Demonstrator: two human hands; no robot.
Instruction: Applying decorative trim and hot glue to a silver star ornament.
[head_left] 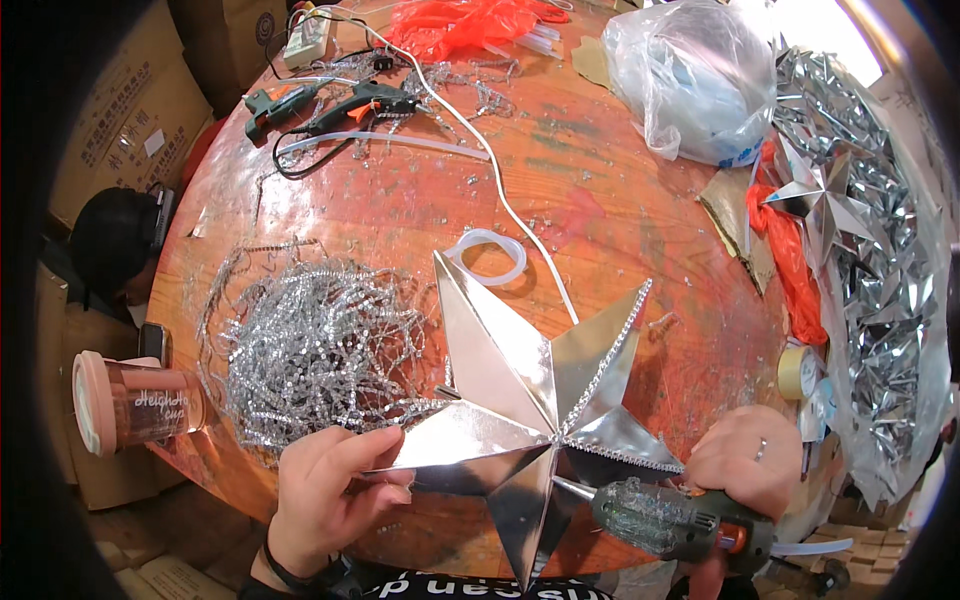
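A shiny silver five-pointed star (500,365) stands near the table's front edge, facing me. Rows of small silver bead trim (604,368) line the ridges of its upper right and right points. Thumb and fingers of my left hand (335,490) pinch the tip of the left point. My right hand (745,462), with a ring on one finger, is wrapped round a dark green glue gun (655,522). The gun's nozzle is at the ridge of the lower point, just below the star's centre. A clear glue stick (812,547) sticks out of its back.
A heap of silver bead trim (310,350) lies left. Two more glue guns (365,105), a white cord (485,165) and a coil of clear tubing (505,257) lie farther back. Right are a bag of silver stars (870,330) and a tape roll (797,372). A pink cup (130,402) stands left.
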